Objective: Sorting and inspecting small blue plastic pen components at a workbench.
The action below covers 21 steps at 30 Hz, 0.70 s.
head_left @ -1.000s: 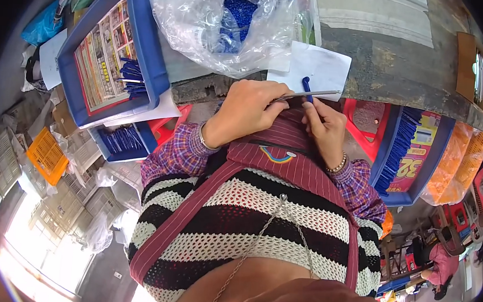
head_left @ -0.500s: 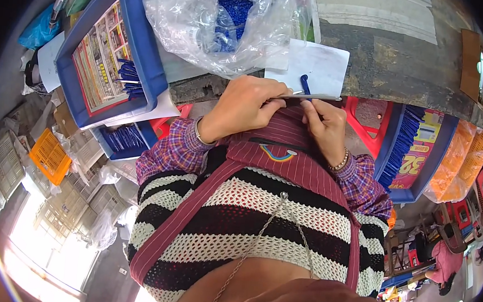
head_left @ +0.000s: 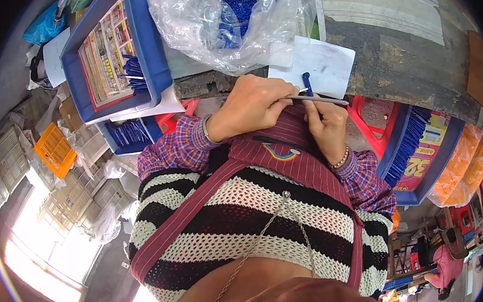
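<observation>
Above the apron, at the table's front edge, my two hands work close together. My left hand (head_left: 256,102) is closed in a pinch, with a thin pale piece (head_left: 303,90) showing at its fingertips. My right hand (head_left: 327,124) pinches the lower end of a slim dark-blue pen-like stick (head_left: 307,83), whose rounded end points away from me. A narrow grey metal bar (head_left: 327,100) crosses in front of the fingers; whether a hand holds it, I cannot tell. White paper (head_left: 330,64) lies just beyond.
A clear plastic bag (head_left: 184,19) holds many small blue parts (head_left: 236,11). Blue trays (head_left: 160,68) with bundles of blue sticks (head_left: 136,74) stand at left, and another tray (head_left: 448,153) at right. Red stool parts (head_left: 376,130) show under the worn table (head_left: 396,64). Far right, another person (head_left: 448,264) bends over.
The whole view has shifted slightly. My hands keep nearly the same pinch, and the grey bar's right end now sits a little lower. The blue stick stays between them.
</observation>
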Available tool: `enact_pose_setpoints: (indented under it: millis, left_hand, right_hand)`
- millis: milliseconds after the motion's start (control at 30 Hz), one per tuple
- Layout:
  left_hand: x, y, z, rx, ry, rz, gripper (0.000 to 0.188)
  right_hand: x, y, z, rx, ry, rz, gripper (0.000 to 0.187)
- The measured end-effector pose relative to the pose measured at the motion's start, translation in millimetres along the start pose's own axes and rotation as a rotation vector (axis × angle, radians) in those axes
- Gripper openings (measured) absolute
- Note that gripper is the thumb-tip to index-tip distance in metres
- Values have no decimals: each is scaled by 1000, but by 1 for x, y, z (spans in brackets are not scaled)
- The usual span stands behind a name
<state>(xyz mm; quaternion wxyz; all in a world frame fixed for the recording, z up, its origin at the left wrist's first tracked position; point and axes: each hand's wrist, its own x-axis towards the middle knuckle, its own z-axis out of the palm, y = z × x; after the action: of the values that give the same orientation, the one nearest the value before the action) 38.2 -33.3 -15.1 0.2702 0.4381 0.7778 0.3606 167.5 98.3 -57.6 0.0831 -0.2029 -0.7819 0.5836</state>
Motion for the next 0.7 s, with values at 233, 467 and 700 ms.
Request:
enact_pose_setpoints:
  millis: [233, 467, 700]
  left_hand:
    - [-2, 2, 4, 14, 12, -65, 15]
    - [-7, 14, -4, -105, 18, -165, 17]
    - [-7, 22, -42, -234, -2, -189, 22]
  right_hand:
    - [0, 0, -6, -68, -70, 55, 10]
    - [0, -6, -5, -11, 8, 133, 12]
    - [2, -13, -11, 198, -72, 378, 15]
